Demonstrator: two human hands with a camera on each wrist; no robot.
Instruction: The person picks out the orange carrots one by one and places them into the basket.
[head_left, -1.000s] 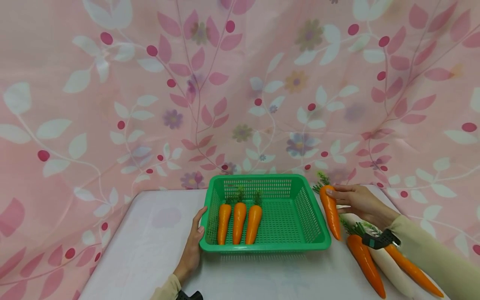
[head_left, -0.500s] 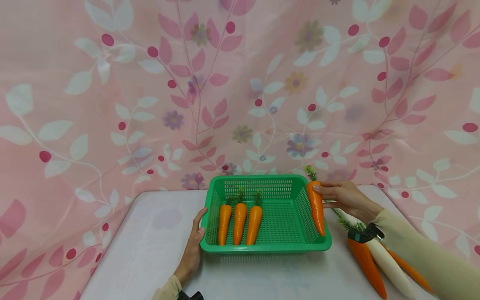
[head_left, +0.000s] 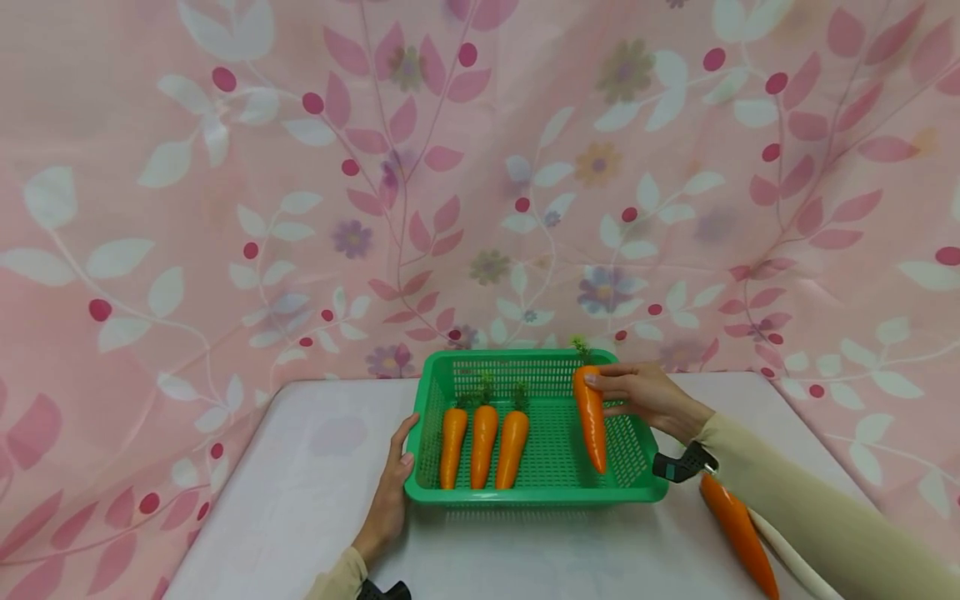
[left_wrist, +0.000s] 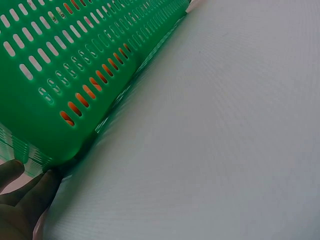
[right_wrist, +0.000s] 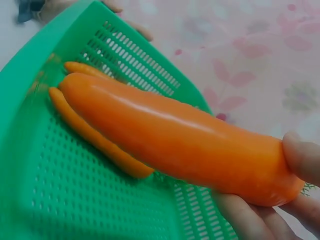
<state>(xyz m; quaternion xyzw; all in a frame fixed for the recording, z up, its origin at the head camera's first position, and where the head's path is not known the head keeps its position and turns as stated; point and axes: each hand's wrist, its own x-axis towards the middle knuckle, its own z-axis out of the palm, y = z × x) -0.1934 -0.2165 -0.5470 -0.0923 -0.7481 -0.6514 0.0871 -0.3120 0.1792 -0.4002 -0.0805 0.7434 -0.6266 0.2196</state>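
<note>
My right hand (head_left: 648, 396) pinches an orange carrot (head_left: 591, 421) near its leafy top, its tip pointing down, above the right part of a green plastic basket (head_left: 536, 496). In the right wrist view, the carrot (right_wrist: 175, 135) crosses the picture, with thumb and fingers around its thick end. Three carrots lie side by side in the basket's left half: a left carrot (head_left: 453, 446), a middle carrot (head_left: 483, 446) and a right carrot (head_left: 512, 448). My left hand (head_left: 386, 496) touches the basket's left side, fingers fairly straight; the left wrist view shows its fingertips at the lower corner.
Right of the basket, another carrot (head_left: 741, 533) and a white radish (head_left: 791, 557) lie on the white table (head_left: 322, 450), partly hidden by my right sleeve (head_left: 810, 492). A pink floral cloth (head_left: 480, 208) hangs behind the table.
My right hand has carried the carrot leftward, from beside the basket's right edge, over the rim, to above its inside. My left hand stays at the basket's left side.
</note>
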